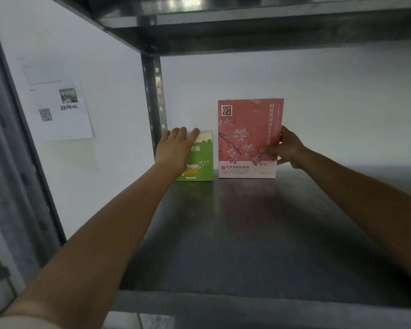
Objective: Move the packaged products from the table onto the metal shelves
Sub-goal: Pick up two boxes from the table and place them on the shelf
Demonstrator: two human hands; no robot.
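White wall fills the background, with a printed sheet (62,110) taped at the left of the frame. Across the lower half runs the bare steel deck of a metal shelf (247,233). Another deck (247,20) closes off the top, carried by a perforated upright (154,91).

The shelf holds two packaged products, both upright at the back by the wall, at centre frame. The pink box (247,138), the bigger one, stands right of centre. It is tall and, I would guess, thin and light: stiff card that is easy to tip, so its side edges are the place to hold it. The right hand (286,148) pinches its right edge, thumb on the printed face and fingers behind.

The green box (199,162) is shorter. It stands just left of the pink one, next to the upright, with a narrow gap between the two. It looks like light, rigid card, and its smooth faces would probably slide on the steel. The left hand (176,150) covers its upper left corner, with the fingers hooked over the top edge.

Both boxes are closed, so what is inside cannot be seen.
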